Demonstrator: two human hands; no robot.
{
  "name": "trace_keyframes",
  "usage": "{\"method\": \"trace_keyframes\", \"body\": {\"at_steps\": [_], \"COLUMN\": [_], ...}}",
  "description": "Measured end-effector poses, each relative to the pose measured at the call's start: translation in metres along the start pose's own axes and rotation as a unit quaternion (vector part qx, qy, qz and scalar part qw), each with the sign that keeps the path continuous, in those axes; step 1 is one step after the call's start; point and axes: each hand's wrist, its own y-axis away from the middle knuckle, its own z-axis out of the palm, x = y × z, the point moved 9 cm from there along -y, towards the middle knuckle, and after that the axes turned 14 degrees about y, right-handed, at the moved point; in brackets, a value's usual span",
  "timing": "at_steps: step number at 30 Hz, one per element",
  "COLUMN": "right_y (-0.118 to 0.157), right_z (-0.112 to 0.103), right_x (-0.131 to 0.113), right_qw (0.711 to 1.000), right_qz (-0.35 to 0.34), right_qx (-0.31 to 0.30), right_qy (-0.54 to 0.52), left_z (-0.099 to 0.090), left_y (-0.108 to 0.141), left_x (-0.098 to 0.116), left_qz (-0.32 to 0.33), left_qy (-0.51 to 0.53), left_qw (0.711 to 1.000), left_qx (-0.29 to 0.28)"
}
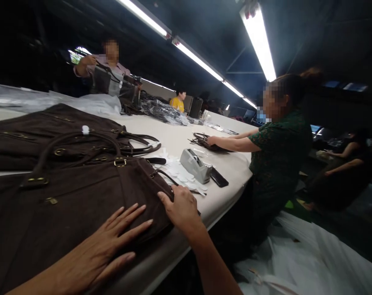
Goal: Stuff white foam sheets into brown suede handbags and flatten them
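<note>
A dark brown handbag (90,205) lies flat on the table in front of me, its handle arching up at the far side. On its front panel my left hand (115,237) rests flat, fingers spread. My right hand (182,205) grips the bag's right edge, thumb on top and fingers curled over the side, their tips hidden. Behind it lies a second brown bag (50,119) with brass-coloured fittings. A small white piece (85,130) sits on a handle. White paper tags (182,176) are scattered just beyond my right hand.
A grey tape dispenser (195,165) and a black phone (219,178) stand past the tags. On the right, a co-worker (284,135) handles another brown bag (215,145). Another person (108,73) holds up a bag at the back. Clear plastic (164,110) lies along the far side.
</note>
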Motion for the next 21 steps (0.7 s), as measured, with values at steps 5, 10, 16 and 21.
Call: {"method": "trace_keyframes", "body": {"at_steps": [5,10,16,21], "right_y": [-0.006,-0.013,-0.03,-0.039], "right_z": [-0.001,0.01,0.062,0.065], "right_x": [-0.027,-0.025,0.016,0.011], "right_qw": [0.997,1.0,0.977,0.982], "right_qz": [-0.011,-0.024,0.032,0.026], "right_qx": [-0.037,0.01,-0.076,-0.08], "right_qy": [0.063,0.01,-0.196,-0.17], "left_z": [-0.005,-0.014,-0.012,0.007], "left_y": [-0.009,-0.009,-0.007,0.001], "left_x": [0.009,0.015,0.01,-0.001], "left_qz": [0.02,0.021,0.007,0.013], "left_qy": [-0.054,-0.085,-0.013,-0.003], "left_qw": [0.998,0.996,1.0,0.999], "left_qx": [0.007,0.025,0.02,0.033]}}
